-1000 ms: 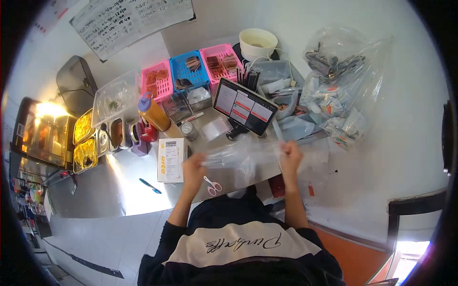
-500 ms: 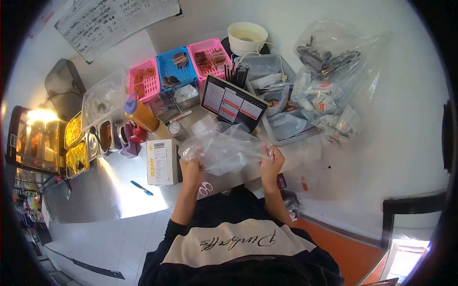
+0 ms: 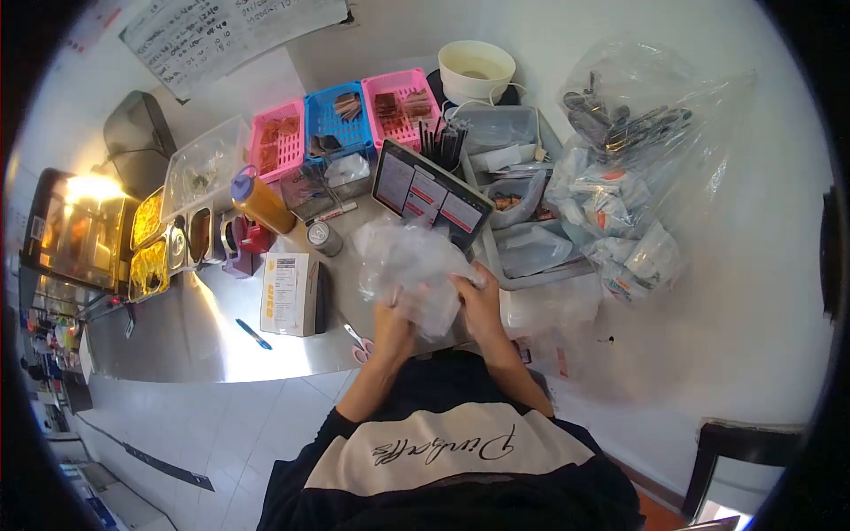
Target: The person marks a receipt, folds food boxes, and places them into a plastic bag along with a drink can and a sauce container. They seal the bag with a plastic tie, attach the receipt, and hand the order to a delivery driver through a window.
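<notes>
A clear plastic bag [image 3: 412, 265] is bunched up between my two hands, over the near edge of the metal counter. My left hand [image 3: 395, 327] is closed on its lower left part, some fingers hidden behind the film. On the right side, my right hand [image 3: 478, 299] pinches the bag's edge. Just beyond the bag stands a tablet [image 3: 431, 190] with red and white panels on its screen. Scissors [image 3: 359, 343] with pink-and-white handles lie left of my left hand. A grey can [image 3: 324, 237] stands to the left of the bag.
A white box [image 3: 290, 294] and a blue pen [image 3: 253, 334] are on the counter. Pink and blue baskets [image 3: 339, 119] line the back, near an orange bottle [image 3: 263, 205]. Grey bins [image 3: 531, 252] and a large bag of packets and cutlery [image 3: 620, 168] are at right.
My hands have come closer together, and the bag, stretched wide before, is now gathered. My left hand has moved right and slightly down. The view has shifted a little.
</notes>
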Demonstrator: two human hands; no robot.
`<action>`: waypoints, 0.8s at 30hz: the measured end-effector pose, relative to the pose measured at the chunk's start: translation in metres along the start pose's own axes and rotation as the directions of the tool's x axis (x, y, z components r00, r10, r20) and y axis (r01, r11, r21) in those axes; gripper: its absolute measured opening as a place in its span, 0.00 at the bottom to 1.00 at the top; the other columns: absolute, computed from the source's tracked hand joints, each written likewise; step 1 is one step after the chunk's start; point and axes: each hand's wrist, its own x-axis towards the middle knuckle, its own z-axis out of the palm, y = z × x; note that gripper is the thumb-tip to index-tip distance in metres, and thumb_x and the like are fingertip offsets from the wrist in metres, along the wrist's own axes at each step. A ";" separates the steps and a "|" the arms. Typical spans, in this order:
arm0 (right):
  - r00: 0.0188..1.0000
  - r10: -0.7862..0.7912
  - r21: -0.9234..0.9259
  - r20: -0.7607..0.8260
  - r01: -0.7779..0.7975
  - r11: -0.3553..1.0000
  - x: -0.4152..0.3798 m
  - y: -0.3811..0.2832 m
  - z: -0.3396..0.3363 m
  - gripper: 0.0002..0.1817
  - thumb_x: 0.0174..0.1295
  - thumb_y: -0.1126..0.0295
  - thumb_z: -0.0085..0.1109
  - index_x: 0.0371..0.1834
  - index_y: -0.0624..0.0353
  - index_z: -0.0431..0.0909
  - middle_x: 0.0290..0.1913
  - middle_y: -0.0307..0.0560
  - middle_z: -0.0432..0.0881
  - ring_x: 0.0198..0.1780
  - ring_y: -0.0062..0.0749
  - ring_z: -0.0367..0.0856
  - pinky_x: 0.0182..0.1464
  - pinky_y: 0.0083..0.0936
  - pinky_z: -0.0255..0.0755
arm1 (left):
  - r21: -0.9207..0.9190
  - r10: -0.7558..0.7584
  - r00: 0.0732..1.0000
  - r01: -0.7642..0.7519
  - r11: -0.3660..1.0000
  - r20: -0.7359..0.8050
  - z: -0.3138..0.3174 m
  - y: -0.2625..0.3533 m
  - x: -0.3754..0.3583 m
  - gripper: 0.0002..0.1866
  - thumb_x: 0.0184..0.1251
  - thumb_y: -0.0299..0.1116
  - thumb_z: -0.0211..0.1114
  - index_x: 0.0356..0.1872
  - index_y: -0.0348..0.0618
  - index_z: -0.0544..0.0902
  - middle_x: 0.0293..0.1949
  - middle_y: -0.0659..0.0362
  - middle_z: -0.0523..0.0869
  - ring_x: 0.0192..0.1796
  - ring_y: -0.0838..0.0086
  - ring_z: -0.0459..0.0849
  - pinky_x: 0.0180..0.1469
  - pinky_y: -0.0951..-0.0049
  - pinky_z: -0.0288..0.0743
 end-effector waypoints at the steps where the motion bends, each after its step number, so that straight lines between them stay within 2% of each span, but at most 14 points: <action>1: 0.991 -0.056 -0.049 -0.119 0.051 0.997 0.005 0.008 -0.005 0.04 0.58 0.77 0.57 0.35 0.64 0.76 0.27 0.36 0.76 0.28 0.16 0.74 0.25 0.19 0.67 | -0.038 0.011 1.000 -0.012 0.999 -0.020 -0.008 -0.010 0.004 0.08 0.60 0.26 0.65 0.27 0.46 0.74 0.23 0.68 0.72 0.22 0.85 0.68 0.22 0.81 0.57; 3: 0.960 -0.225 -0.306 -0.168 0.166 0.938 0.010 -0.002 -0.037 0.03 0.58 0.76 0.57 0.32 0.64 0.78 0.25 0.37 0.76 0.25 0.16 0.73 0.23 0.18 0.64 | -0.114 0.027 0.998 -0.033 0.993 -0.057 -0.029 -0.029 0.017 0.09 0.59 0.24 0.65 0.25 0.46 0.73 0.21 0.69 0.71 0.21 0.85 0.67 0.21 0.81 0.56; 4: 0.935 -0.312 -0.433 -0.170 0.213 0.876 0.012 -0.009 -0.047 0.03 0.58 0.76 0.57 0.30 0.64 0.78 0.25 0.37 0.76 0.24 0.17 0.72 0.22 0.17 0.63 | -0.064 0.077 0.994 -0.082 0.995 -0.082 -0.024 -0.023 0.011 0.09 0.60 0.24 0.65 0.25 0.46 0.73 0.20 0.69 0.70 0.20 0.85 0.65 0.21 0.80 0.55; 6: 0.780 -0.614 -0.509 -0.118 0.483 0.712 0.016 -0.015 -0.051 0.05 0.61 0.75 0.56 0.28 0.64 0.77 0.25 0.38 0.76 0.26 0.18 0.72 0.26 0.19 0.65 | 0.034 0.180 0.974 -0.177 0.984 -0.136 -0.010 -0.010 -0.002 0.09 0.61 0.24 0.64 0.25 0.45 0.74 0.19 0.70 0.68 0.18 0.85 0.63 0.19 0.79 0.54; 8: 0.751 -0.649 -0.479 -0.121 0.528 0.701 0.020 -0.015 -0.059 0.06 0.62 0.76 0.56 0.27 0.63 0.75 0.27 0.39 0.76 0.30 0.20 0.74 0.31 0.19 0.68 | 0.193 0.309 0.942 -0.281 0.940 -0.129 -0.006 -0.012 -0.004 0.09 0.66 0.30 0.62 0.26 0.45 0.75 0.17 0.70 0.67 0.17 0.85 0.61 0.19 0.78 0.53; 10: 0.887 -0.429 -0.302 -0.172 0.367 0.880 0.024 -0.014 -0.068 0.04 0.61 0.76 0.56 0.29 0.62 0.75 0.31 0.40 0.77 0.33 0.22 0.75 0.36 0.19 0.71 | 0.267 0.381 0.917 -0.340 0.902 -0.117 -0.004 -0.013 -0.005 0.08 0.69 0.35 0.60 0.31 0.44 0.76 0.21 0.68 0.71 0.19 0.84 0.64 0.19 0.79 0.55; 13: 0.993 -0.026 0.161 -0.117 0.044 0.986 0.022 -0.022 -0.049 0.06 0.61 0.74 0.57 0.40 0.57 0.74 0.35 0.39 0.77 0.33 0.21 0.77 0.36 0.21 0.74 | -0.019 0.234 0.943 -0.245 0.969 -0.236 0.002 -0.028 0.009 0.12 0.70 0.41 0.58 0.44 0.43 0.75 0.31 0.65 0.76 0.26 0.81 0.72 0.23 0.79 0.63; 16: 0.988 0.085 -0.098 0.126 -0.072 0.993 0.013 -0.010 -0.050 0.09 0.63 0.70 0.57 0.45 0.56 0.72 0.41 0.39 0.77 0.37 0.22 0.77 0.37 0.21 0.74 | 0.016 -0.139 0.979 0.143 0.990 -0.149 -0.014 -0.050 0.010 0.19 0.71 0.44 0.56 0.54 0.43 0.71 0.39 0.63 0.77 0.34 0.79 0.76 0.31 0.77 0.71; 17: 0.990 0.039 -0.109 0.135 -0.024 0.994 0.016 -0.001 -0.055 0.10 0.63 0.70 0.58 0.46 0.56 0.72 0.41 0.38 0.77 0.38 0.22 0.77 0.38 0.21 0.74 | -0.023 -0.326 0.942 0.325 0.945 -0.076 -0.011 -0.051 0.008 0.20 0.71 0.46 0.56 0.54 0.44 0.72 0.40 0.62 0.79 0.36 0.76 0.78 0.35 0.75 0.74; 19: 0.988 -0.048 -0.131 0.150 0.068 0.989 0.022 0.014 -0.062 0.12 0.62 0.71 0.60 0.47 0.56 0.72 0.42 0.38 0.77 0.41 0.21 0.76 0.39 0.21 0.74 | 0.006 -0.468 0.866 0.475 0.880 0.178 -0.022 -0.065 0.008 0.21 0.70 0.47 0.57 0.55 0.43 0.72 0.43 0.61 0.80 0.36 0.75 0.80 0.35 0.74 0.75; 20: 0.993 -0.002 -0.077 0.120 0.012 0.997 0.021 0.013 -0.063 0.14 0.61 0.72 0.60 0.49 0.58 0.71 0.41 0.40 0.77 0.38 0.21 0.77 0.35 0.19 0.73 | 0.034 -0.527 0.795 0.543 0.839 0.301 -0.028 -0.075 0.008 0.22 0.69 0.47 0.58 0.55 0.43 0.72 0.44 0.61 0.81 0.36 0.74 0.81 0.35 0.73 0.75; 22: 0.994 0.087 0.035 0.068 -0.090 0.995 0.013 -0.012 -0.051 0.18 0.61 0.74 0.59 0.54 0.61 0.69 0.40 0.44 0.78 0.33 0.22 0.78 0.25 0.17 0.71 | 0.050 -0.548 0.791 0.557 0.829 0.272 -0.040 -0.091 0.014 0.20 0.67 0.43 0.61 0.53 0.41 0.74 0.44 0.60 0.82 0.38 0.72 0.82 0.37 0.71 0.76; 23: 0.984 0.135 -0.024 0.113 -0.133 0.991 0.009 -0.020 -0.052 0.16 0.60 0.74 0.60 0.51 0.60 0.70 0.37 0.43 0.78 0.29 0.21 0.77 0.23 0.17 0.70 | 0.057 -0.557 0.790 0.563 0.825 0.259 -0.044 -0.096 0.019 0.19 0.66 0.41 0.63 0.52 0.41 0.75 0.45 0.59 0.83 0.39 0.70 0.83 0.38 0.71 0.76; 24: 0.971 0.184 -0.086 0.155 -0.172 0.981 0.006 -0.026 -0.054 0.15 0.59 0.74 0.61 0.48 0.60 0.71 0.35 0.42 0.78 0.25 0.20 0.75 0.21 0.17 0.68 | 0.268 -0.342 0.918 0.284 0.921 0.203 -0.048 -0.098 0.026 0.18 0.64 0.38 0.63 0.51 0.40 0.76 0.44 0.58 0.83 0.39 0.70 0.83 0.39 0.71 0.76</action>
